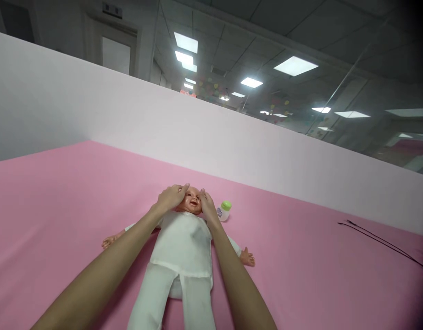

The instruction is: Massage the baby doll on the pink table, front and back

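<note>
1. Two bare hands frame the head (193,200) of a doll (182,245) lying face up on a pink surface (294,256). The left hand (170,198) rests along one side and the right hand (207,205) along the other.
2. Both sets of fingers look loosely extended and laid against the head rather than curled round anything; some fingertips are hidden, so how hard they press I cannot tell.
3. Uneven pressure is the first risk: if one palm pushes harder, the head could roll or the whole doll could slide, since nothing visible pins its body.
4. The thumbs lie close to the eyes, so a small slip inward could poke them.
5. A plastic bottle (223,212) stands just beside the right hand, tilted in this view; an outward sweep of that wrist could knock it over. Whether its green cap (226,205) is tight I cannot tell; a loose one could let the contents spill.
6. The forearms pass over the doll's arms, so lowering them could drag a white sleeve (234,246) and twist the torso.
7. Counted: one doll, one white top (182,233), one pair of white trousers (153,288), two doll hands, one bottle, one cap, and two black cable strands (380,238), perhaps one cable doubled.
</note>
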### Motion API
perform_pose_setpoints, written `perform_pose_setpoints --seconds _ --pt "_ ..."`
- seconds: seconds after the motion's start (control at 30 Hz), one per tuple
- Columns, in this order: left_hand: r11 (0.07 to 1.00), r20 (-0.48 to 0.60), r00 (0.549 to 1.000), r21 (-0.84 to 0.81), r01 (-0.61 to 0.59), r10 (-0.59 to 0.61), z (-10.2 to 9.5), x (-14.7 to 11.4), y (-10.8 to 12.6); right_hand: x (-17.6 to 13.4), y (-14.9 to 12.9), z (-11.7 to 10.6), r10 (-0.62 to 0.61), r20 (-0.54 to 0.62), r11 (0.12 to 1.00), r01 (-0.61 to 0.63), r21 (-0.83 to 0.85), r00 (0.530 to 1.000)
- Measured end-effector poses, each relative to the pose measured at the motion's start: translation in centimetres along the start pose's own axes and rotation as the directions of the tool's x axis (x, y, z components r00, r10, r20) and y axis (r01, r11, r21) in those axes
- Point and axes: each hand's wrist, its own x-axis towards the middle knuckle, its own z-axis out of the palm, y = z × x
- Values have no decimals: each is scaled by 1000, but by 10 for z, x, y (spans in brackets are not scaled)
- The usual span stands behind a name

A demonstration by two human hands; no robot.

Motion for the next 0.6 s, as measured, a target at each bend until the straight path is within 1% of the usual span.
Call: perform_pose_setpoints --seconds 0.07,0.13,0.23,0.3,0.37,0.47,0.6 --pt "997 12 998 -55 -57 58 4 3 -6 -1 5 2 27 94 996 -34 76 995" --pt "985 -8 995 -139 -104 104 7 4 -11 -4 4 0 -7 151 995 -8 104 989" --pt "954 11 996 -289 -82 89 11 6 -16 -8 -1 -4 -42 184 996 26 88 982" --pt "935 35 998 -352 -45 61 13 8 -20 -10 -4 -6 -20 181 997 7 73 983" --pt "926 30 999 -376 -23 37 15 10 -23 -10 -4 -7 -2 169 998 -10 67 986" --pt "925 -2 999 -378 -30 32 16 13 -26 -7 -1 -8 22 153 997 -34 73 988" --pt "920 1 999 -390 -31 34 15 15 -27 -2 5 -10 96 108 993 -103 60 989"
